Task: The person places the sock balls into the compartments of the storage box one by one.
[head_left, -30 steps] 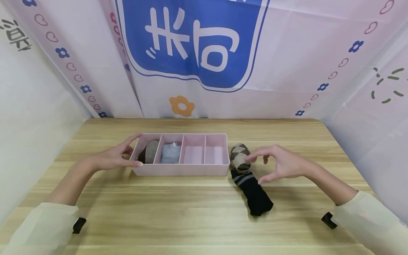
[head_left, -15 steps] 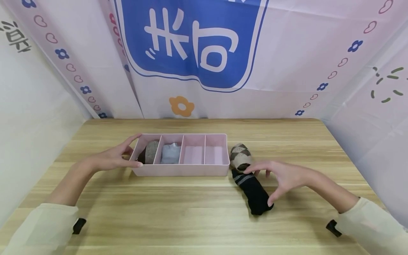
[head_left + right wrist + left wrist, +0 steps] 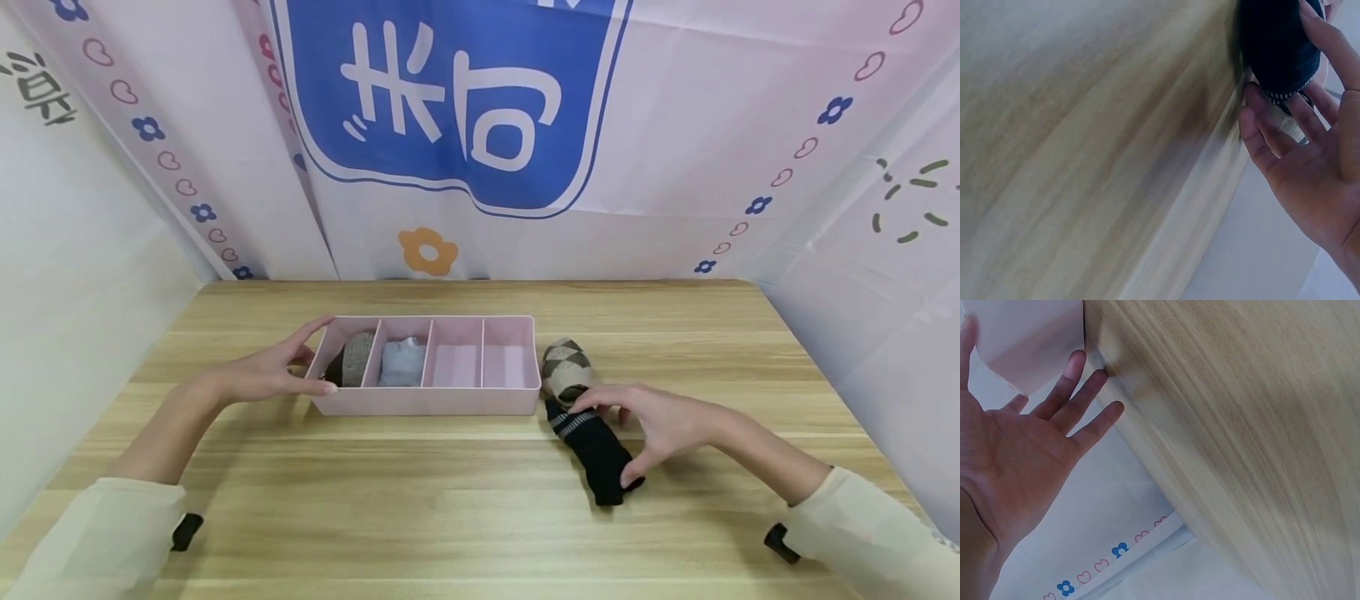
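In the head view my left hand (image 3: 262,367) holds the left end of a pink divided box (image 3: 427,401), thumb on the near rim and index finger at the far corner. My right hand (image 3: 671,425) spans a folded black sock (image 3: 596,454) with grey stripes, thumb against its near end and index finger by the striped end. The right wrist view shows thumb and fingers around this black sock (image 3: 1279,47). Just beyond it lies a rolled argyle sock (image 3: 564,367), beside the box. Both socks rest on the table.
Inside the box, a grey-brown sock (image 3: 357,358) fills the leftmost compartment and a light blue sock (image 3: 402,362) the second. The two right compartments show bare pink floors. A printed cloth (image 3: 667,150) hangs behind the wooden table (image 3: 420,517).
My right hand has moved from beside the argyle sock towards me, onto the black sock, and its thumb and fingers have closed in slightly. The left hand and box have stayed in place.
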The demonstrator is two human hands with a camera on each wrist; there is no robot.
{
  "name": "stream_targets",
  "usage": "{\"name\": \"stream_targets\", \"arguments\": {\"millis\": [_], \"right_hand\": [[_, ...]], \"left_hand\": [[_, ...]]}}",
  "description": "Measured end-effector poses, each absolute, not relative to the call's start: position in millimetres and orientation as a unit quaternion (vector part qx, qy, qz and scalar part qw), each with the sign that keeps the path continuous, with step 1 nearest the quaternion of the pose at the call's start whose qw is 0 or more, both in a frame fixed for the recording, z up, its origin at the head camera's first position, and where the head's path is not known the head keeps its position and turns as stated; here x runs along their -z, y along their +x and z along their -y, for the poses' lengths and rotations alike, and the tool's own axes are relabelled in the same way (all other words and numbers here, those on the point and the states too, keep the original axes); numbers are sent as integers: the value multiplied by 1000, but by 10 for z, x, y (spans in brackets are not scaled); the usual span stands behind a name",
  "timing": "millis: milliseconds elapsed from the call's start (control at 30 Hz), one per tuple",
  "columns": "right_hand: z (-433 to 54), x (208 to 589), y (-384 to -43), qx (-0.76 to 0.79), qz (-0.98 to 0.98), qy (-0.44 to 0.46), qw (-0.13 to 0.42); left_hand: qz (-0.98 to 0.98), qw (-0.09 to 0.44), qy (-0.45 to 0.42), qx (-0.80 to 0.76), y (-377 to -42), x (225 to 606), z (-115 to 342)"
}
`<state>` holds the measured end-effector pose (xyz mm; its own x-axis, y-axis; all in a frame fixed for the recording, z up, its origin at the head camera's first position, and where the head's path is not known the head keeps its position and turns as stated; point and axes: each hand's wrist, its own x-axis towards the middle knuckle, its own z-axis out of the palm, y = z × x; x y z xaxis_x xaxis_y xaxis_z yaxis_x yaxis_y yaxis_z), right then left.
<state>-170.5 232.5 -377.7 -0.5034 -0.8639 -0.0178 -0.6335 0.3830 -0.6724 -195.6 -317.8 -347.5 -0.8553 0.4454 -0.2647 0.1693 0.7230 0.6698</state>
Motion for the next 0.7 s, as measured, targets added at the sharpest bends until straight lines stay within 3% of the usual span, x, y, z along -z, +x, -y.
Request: {"name": "stream_targets", "arguments": {"millis": [467, 700], "right_hand": [[-2353, 3736, -1678, 311, -801, -458, 226], [-2339, 3741, -1649, 304, -811, -449, 221]], "left_hand": [[-901, 208, 172, -339, -1965, 3490, 3171], [-903, 210, 168, -335, -1956, 3475, 3173]]}}
